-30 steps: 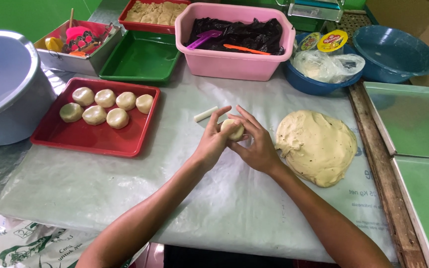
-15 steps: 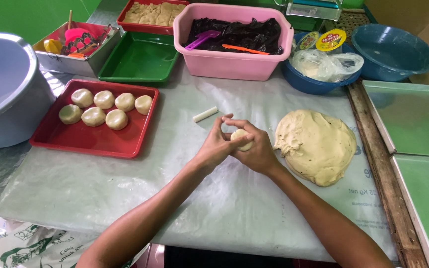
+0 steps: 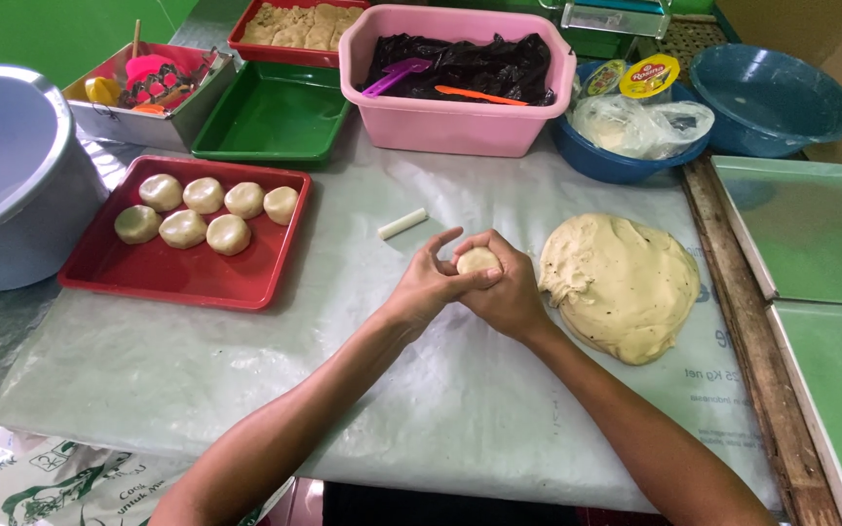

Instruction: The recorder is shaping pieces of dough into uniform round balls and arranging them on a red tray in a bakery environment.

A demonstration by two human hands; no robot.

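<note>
A long table (image 3: 197,390) fills most of the room in sight — it is covered with pale, slightly wrinkled plastic sheeting, with a strip of worn bare wood (image 3: 733,292) showing along the right side. Behind it at the upper left stands a bright green wall (image 3: 41,29). The light is soft and even — no hard shadows fall anywhere.

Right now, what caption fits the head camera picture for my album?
Both hands cup a dough ball between the red tray and the dough.
</note>
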